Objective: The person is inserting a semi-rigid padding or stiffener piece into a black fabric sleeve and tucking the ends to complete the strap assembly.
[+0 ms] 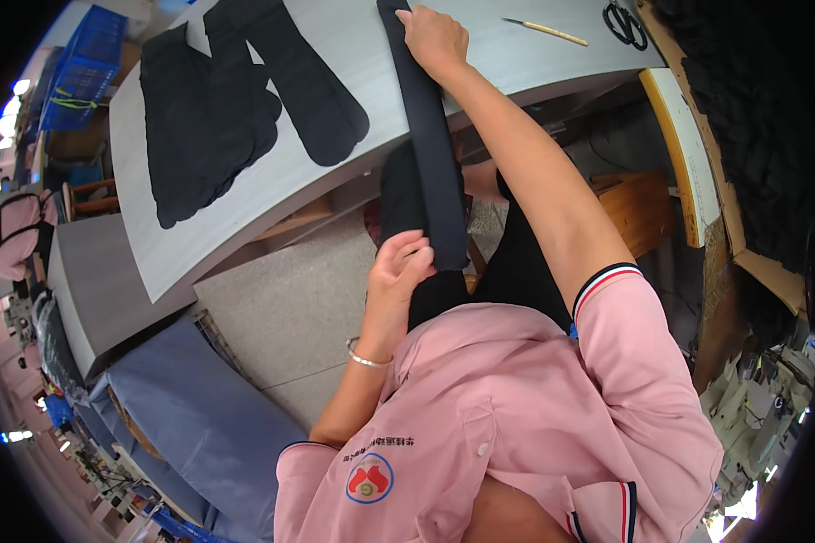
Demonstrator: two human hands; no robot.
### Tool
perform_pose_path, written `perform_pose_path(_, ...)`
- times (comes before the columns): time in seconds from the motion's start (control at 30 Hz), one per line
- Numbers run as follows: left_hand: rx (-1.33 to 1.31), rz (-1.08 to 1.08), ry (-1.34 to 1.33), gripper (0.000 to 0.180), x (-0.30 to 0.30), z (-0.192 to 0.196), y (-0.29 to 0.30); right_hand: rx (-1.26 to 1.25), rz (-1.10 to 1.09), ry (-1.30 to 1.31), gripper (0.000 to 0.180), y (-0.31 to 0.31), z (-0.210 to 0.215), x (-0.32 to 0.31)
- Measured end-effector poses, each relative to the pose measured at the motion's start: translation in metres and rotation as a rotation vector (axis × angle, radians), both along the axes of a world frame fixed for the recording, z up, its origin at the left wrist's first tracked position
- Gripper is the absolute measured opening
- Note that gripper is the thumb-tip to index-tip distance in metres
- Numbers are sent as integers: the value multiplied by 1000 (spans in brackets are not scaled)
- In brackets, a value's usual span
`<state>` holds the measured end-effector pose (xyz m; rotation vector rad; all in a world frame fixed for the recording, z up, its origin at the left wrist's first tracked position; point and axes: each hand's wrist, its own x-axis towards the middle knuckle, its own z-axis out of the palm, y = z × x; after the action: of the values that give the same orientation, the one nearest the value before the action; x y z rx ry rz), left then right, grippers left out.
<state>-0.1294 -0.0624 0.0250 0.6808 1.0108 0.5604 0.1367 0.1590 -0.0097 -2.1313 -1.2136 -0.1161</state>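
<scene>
A long strip of black fabric (433, 163) runs from the tabletop down over its near edge toward my lap. My left hand (398, 271) pinches the left edge of the strip close to its lower end. Farther up, my right hand (436, 43) grips the strip's far part above the table, fingers curled in. To the left of the strip lies a narrow black fabric piece (321, 113) with a rounded end. Beside it, several more black fabric pieces (204, 127) overlap, their ends close to the table's edge.
On the grey table (507, 68) lie a thin tool with a pale handle (552, 33) and black-handled scissors (627, 27). Cardboard (770, 281) and dark bunched fabric (743, 118) stand at the right. A blue crate (86, 68) sits far left; blue cloth (190, 407) lies lower left.
</scene>
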Motion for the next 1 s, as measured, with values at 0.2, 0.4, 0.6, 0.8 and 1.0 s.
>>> perform_pose_path(0.2, 57, -77, -16, 23, 24, -24, 8, 43, 59, 22, 42, -32, 3, 6)
perform_pose_path(0.4, 124, 96, -92, 20, 47, -30, 30, -53, 288, 463, 29, -175, 14, -49)
perform_pose_path(0.6, 59, 80, -57, 17, 56, -21, 33, 9, 296, 1302, 22, -260, 12, -80)
perform_pose_path(0.8, 41, 36, -117, 20, 62, -22, 22, -155, 316, 1439, 27, -271, 20, -55)
perform_pose_path(1.0, -82, -177, -155, 16, 62, -18, 36, -97, 286, 1347, 19, -272, 29, -54)
